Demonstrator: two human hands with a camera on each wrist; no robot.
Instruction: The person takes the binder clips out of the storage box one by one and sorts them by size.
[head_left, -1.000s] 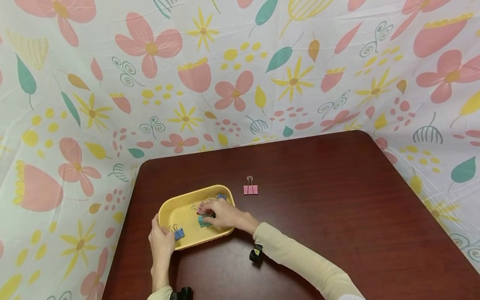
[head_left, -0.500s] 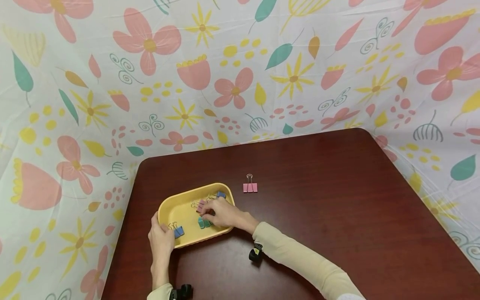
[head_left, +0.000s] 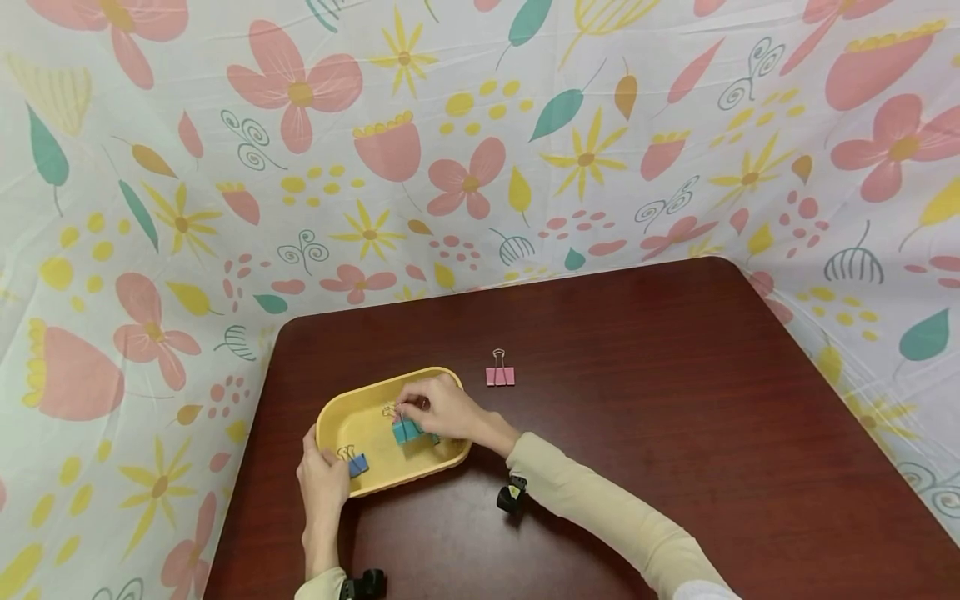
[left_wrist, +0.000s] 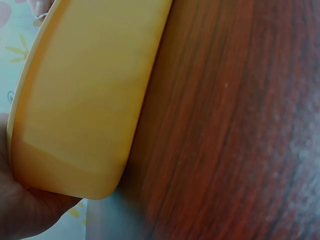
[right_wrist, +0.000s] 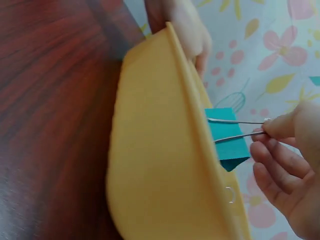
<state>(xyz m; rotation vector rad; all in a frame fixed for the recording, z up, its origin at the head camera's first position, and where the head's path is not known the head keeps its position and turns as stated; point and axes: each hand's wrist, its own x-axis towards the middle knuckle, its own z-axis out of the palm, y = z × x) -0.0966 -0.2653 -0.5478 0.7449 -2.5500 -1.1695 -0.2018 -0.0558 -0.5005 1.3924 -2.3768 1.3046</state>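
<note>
My right hand (head_left: 442, 407) pinches the wire handle of a teal binder clip (right_wrist: 229, 132), which hangs at the rim level of the yellow tray (head_left: 375, 477). My left hand (head_left: 324, 479) grips the tray's left end, thumb over the rim, as the left wrist view also shows with the hand (left_wrist: 25, 205) at the tray's corner. Inside, near the left thumb, lies a blue binder clip (head_left: 358, 464). Beneath and behind my right hand are other clips, mostly hidden; a wire handle (head_left: 388, 410) shows there.
A pink binder clip (head_left: 500, 377) lies on the dark wooden table (head_left: 637, 375), right of the tray and beyond it. A flower-patterned cloth (head_left: 480, 150) hangs along the table's back and sides.
My right hand has taken hold of the teal binder clip and raised it off the tray's bottom. The left hand and the tray stay about where they were.
</note>
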